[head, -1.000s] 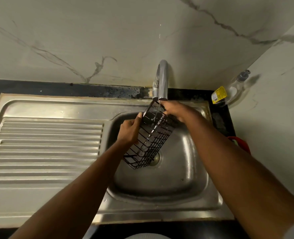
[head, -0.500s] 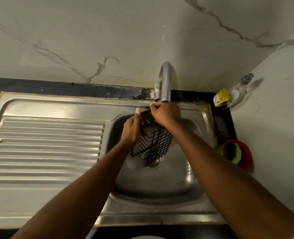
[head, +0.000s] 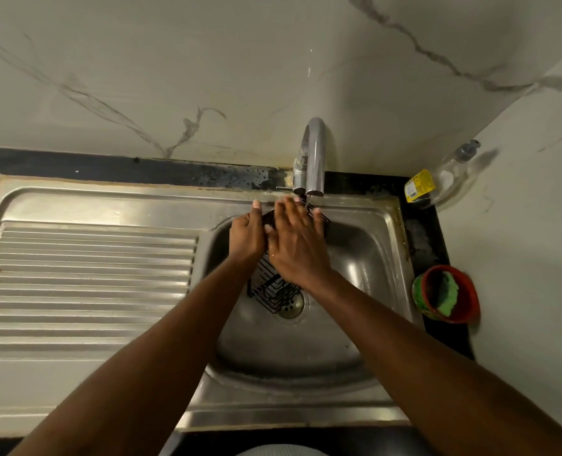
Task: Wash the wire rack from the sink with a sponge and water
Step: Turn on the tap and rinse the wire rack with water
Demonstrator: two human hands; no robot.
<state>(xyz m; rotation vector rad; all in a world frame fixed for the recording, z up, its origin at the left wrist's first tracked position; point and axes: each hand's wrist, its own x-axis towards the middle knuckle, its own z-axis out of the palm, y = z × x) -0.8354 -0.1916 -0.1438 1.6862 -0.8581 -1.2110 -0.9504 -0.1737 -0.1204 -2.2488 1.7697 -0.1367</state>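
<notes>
No legible txt; yellow label [head: 419, 185] on clear bottle [head: 451, 172] too blurry to read.

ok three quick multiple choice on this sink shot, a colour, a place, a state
1. The wire rack is: A) white B) black C) red
2. The sponge sits: A) inside the rack B) in the red bowl right of the sink C) on a shelf
3. The right hand is: A) flat over the rack, fingers straight B) clenched in a fist C) hanging idle
Answers: 1 B, dark wires against steel; 2 B, green inside the red rim; 3 A, straight fingers lie across it.
</notes>
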